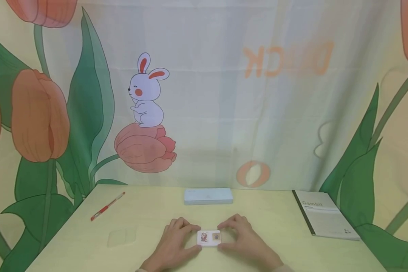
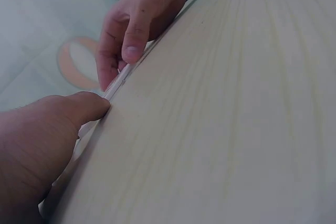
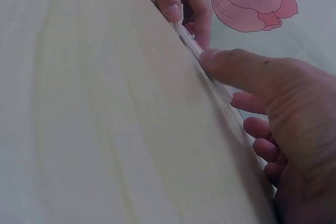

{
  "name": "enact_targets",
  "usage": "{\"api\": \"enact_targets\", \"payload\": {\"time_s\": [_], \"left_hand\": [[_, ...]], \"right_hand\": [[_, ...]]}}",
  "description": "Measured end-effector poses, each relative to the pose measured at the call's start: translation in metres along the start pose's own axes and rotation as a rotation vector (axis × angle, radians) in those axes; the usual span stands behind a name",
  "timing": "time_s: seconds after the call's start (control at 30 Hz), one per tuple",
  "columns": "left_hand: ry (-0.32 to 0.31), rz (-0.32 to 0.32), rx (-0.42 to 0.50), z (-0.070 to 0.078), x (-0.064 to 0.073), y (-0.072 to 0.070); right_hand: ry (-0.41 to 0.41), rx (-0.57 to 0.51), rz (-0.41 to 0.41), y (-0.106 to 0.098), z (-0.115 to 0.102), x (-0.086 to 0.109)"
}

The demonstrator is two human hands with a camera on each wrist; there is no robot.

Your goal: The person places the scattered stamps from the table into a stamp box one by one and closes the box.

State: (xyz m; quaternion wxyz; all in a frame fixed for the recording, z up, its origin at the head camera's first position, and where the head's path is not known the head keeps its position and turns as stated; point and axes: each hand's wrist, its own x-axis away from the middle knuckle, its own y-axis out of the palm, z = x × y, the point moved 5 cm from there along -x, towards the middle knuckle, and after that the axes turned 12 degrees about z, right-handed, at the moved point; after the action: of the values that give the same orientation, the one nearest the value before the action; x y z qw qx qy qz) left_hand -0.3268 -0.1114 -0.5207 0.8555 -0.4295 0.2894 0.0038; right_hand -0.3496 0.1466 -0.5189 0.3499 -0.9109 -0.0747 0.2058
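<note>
A small flat white rectangular case with two little pictures on its face lies on the table in front of me. My left hand pinches its left end, forefinger at the far corner and thumb at the near one. The right end is held the same way by my right hand. Seen edge-on in the left wrist view, the case shows as a thin pale strip between the hands. In the right wrist view, the thumb of my right hand presses along its edge, low over the tabletop.
Left of the hands lies a clear plastic lid-like piece, with a red pen behind it. A pale blue pencil case stands at the back of the yellow table. To the right is a notebook; a printed curtain hangs behind.
</note>
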Motion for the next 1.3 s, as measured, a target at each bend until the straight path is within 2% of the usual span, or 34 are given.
{"api": "enact_targets", "payload": {"time_s": [0.43, 0.7, 0.87, 1.1, 1.3], "left_hand": [[-0.003, 0.0, 0.013, -0.002, -0.001, 0.003], [0.0, -0.001, 0.021, -0.001, -0.001, 0.004], [-0.022, 0.002, 0.055, -0.003, -0.001, 0.0], [-0.069, 0.049, 0.17, -0.012, -0.005, -0.016], [-0.12, 0.122, 0.152, -0.033, -0.011, -0.049]], "right_hand": [[-0.043, 0.032, 0.002, 0.0, 0.004, -0.002], [-0.037, 0.009, -0.003, -0.001, 0.006, 0.0], [-0.007, -0.007, -0.005, 0.0, 0.009, 0.003], [-0.003, 0.001, -0.008, 0.001, 0.009, 0.002], [-0.005, 0.011, -0.011, 0.0, 0.006, 0.001]]}}
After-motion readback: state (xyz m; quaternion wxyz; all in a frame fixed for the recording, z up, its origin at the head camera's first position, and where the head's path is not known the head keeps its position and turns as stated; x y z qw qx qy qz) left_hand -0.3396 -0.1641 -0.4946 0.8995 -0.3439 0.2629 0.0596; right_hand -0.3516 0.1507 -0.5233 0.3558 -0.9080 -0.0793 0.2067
